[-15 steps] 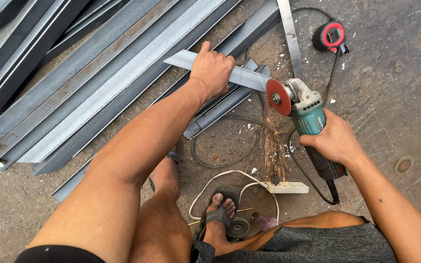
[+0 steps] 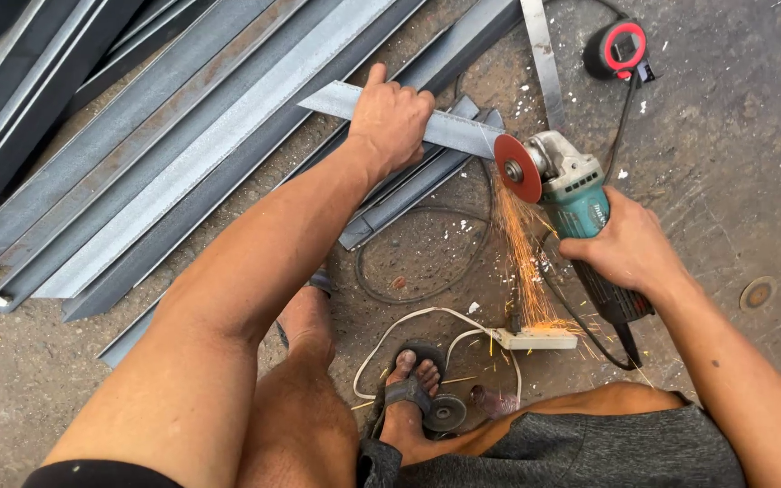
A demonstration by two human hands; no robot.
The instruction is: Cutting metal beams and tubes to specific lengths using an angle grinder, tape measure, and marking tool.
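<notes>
Packages: we are seeing none on the floor.
Signs: we are finding none.
Screens: we are finding none.
Label: we are spotting one small mark of white lettering on the teal grinder [image 2: 577,201], sitting on the body's right side just above the right hand [image 2: 625,246] that is gripping it; the lettering is running along the body and is too small for us to make out.
Other things: we are seeing no stickers or tags on them.
</notes>
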